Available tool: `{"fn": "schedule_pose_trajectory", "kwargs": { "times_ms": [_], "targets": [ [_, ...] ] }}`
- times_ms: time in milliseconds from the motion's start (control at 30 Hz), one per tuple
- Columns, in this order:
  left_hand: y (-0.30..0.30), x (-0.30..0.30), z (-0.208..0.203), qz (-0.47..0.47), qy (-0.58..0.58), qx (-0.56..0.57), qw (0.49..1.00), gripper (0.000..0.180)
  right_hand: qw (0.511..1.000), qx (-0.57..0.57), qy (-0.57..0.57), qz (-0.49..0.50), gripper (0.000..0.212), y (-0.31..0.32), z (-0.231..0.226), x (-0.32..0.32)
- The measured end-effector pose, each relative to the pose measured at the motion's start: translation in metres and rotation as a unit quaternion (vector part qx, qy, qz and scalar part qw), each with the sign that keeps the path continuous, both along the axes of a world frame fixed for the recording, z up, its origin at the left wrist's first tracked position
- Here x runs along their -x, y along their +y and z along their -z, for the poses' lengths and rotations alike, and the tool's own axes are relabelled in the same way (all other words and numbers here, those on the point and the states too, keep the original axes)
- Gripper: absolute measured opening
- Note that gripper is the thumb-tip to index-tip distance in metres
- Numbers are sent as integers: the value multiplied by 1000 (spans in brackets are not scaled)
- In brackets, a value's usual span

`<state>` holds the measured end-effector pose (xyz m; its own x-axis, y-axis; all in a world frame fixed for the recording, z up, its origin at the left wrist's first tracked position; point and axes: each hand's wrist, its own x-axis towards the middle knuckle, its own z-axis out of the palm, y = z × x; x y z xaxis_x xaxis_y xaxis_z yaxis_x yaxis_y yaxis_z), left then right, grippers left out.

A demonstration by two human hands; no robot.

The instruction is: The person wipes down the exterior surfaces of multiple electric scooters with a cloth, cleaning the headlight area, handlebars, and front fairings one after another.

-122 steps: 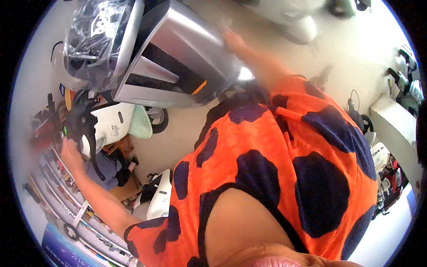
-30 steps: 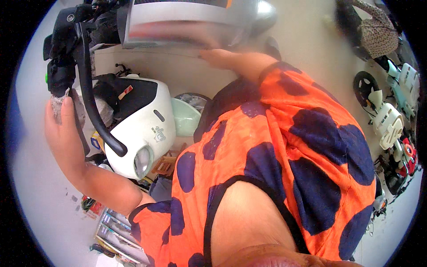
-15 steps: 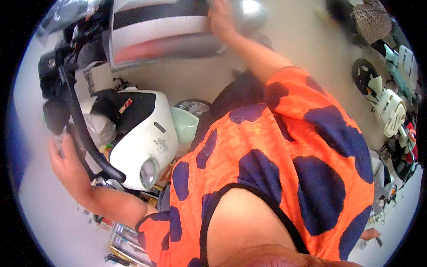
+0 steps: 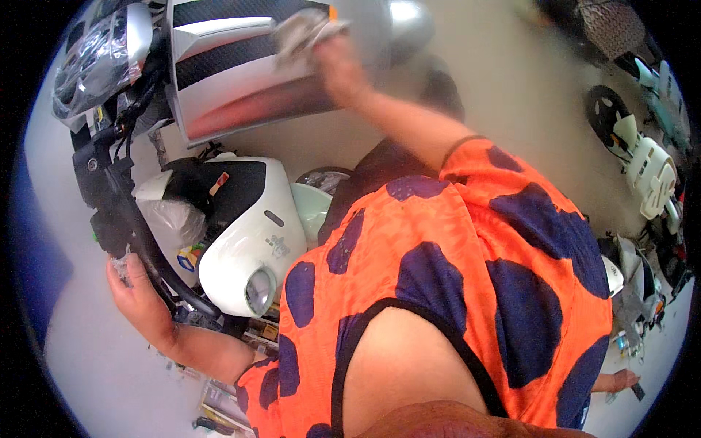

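My right hand (image 4: 342, 71), slightly blurred, holds a crumpled grey-beige cloth (image 4: 310, 33) against a glossy silver panel with black textured stripes (image 4: 226, 80), which mirrors my orange shirt. At the left, a black handlebar (image 4: 139, 219) curves down in front of me. Around the end of its grip, where a bit of clear plastic film (image 4: 125, 264) shows, my left hand (image 4: 142, 299) is closed. The far side of that grip is hidden. Beyond the panel's left edge sits a headlight-like unit under clear plastic wrap (image 4: 102, 66).
A white scooter front (image 4: 244, 219) with a round lamp stands beneath the handlebar, with a plastic bag (image 4: 171, 219) beside it. More scooters (image 4: 650, 175) line the right side. Another person's hand (image 4: 624, 379) holds a small dark object at the lower right. Boxes (image 4: 223, 401) lie at the lower left.
My right hand has moved left and a little down over the panel, and the cloth now shows in it. My left hand stays at the grip. The view has shifted slightly.
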<state>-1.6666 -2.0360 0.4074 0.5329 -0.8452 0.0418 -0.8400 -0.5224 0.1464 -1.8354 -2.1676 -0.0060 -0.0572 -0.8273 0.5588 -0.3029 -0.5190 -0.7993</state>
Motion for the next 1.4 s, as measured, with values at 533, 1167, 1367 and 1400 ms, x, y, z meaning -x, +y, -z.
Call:
{"fn": "schedule_pose_trajectory", "kwargs": {
  "times_ms": [533, 1167, 1367, 1400],
  "targets": [
    [-16, 8, 3, -50, -75, -88, 992, 45, 994, -94, -13, -60, 23, -150, -17, 19],
    [-11, -3, 6, -154, -72, -112, 979, 43, 888, -217, 178, -365, 39, -291, 0, 10],
    [-20, -2, 13, -153, -39, -95, 983, 42, 824, -219, 402, -335, 28, -305, 63, 27],
    [-27, 0, 3, -159, -33, -100, 982, 42, 828, -242, 338, -377, 29, -307, 18, 3]
  ]
}}
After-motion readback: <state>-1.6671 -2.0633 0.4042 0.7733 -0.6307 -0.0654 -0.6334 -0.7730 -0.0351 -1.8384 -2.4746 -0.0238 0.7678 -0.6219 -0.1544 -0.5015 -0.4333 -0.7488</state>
